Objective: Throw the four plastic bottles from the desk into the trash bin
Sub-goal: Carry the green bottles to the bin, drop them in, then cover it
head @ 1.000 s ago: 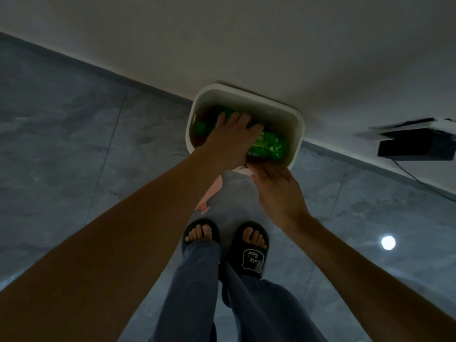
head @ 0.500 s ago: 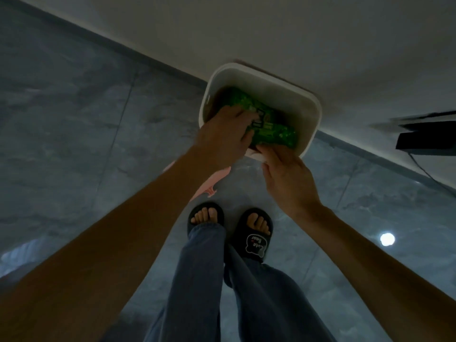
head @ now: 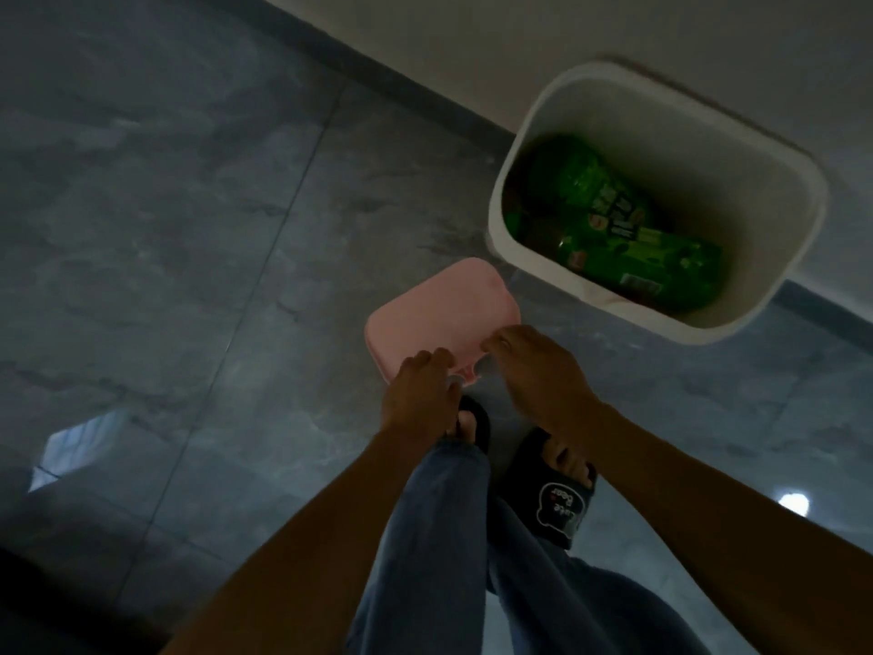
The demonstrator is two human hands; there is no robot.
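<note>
The white trash bin [head: 737,148] stands on the floor against the wall at the upper right, its top uncovered. Green-labelled plastic bottles [head: 609,215] lie inside it, piled along the left and near sides. In front of the bin is its pink lid [head: 439,309], low over the grey tiles. My left hand [head: 420,390] curls its fingers over the lid's near edge. My right hand [head: 534,371] pinches the same edge a little to the right. Neither hand holds a bottle.
My feet in black slippers [head: 562,503] stand just behind the lid. The grey tiled floor [head: 189,229] spreads to the left. A dark skirting runs along the white wall [head: 472,35] behind the bin.
Both hands have come out of the bin, leaving the green bottles inside, and moved down and left to the pink lid. The view has swung left, so the bin now sits at the upper right.
</note>
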